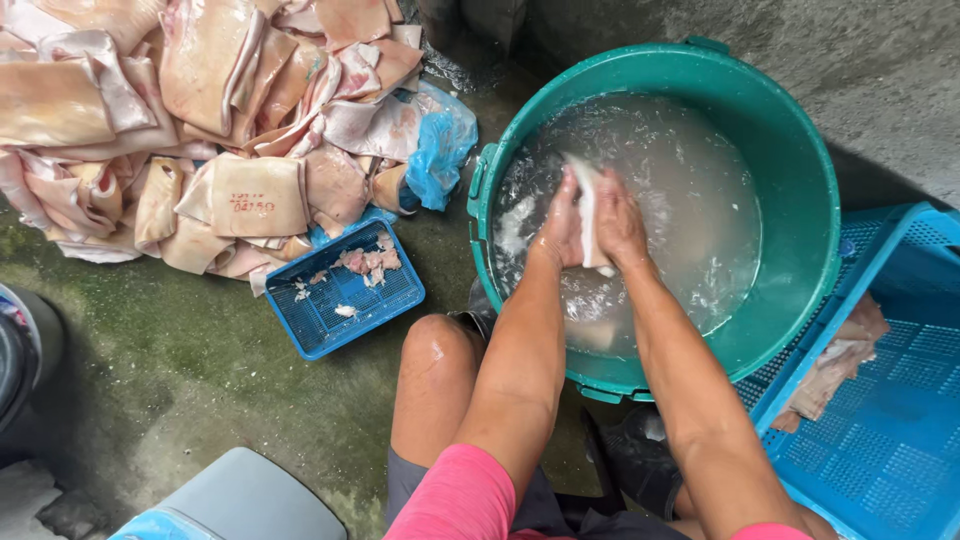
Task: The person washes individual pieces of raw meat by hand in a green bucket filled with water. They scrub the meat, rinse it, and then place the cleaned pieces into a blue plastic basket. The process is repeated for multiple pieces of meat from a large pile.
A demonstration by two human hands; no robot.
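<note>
Around the fingers (590, 215) open water fills the green tub (800, 150), leaving room ahead and to their right until the tub wall. Left of them, past the rim, a small blue basket (310, 335) and a heap of pork skin (200, 120) crowd the floor (180, 390); right, a blue crate (890, 430) blocks passage.

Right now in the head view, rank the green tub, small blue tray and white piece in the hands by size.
1. Green tub
2. Small blue tray
3. White piece, held by both hands
</note>
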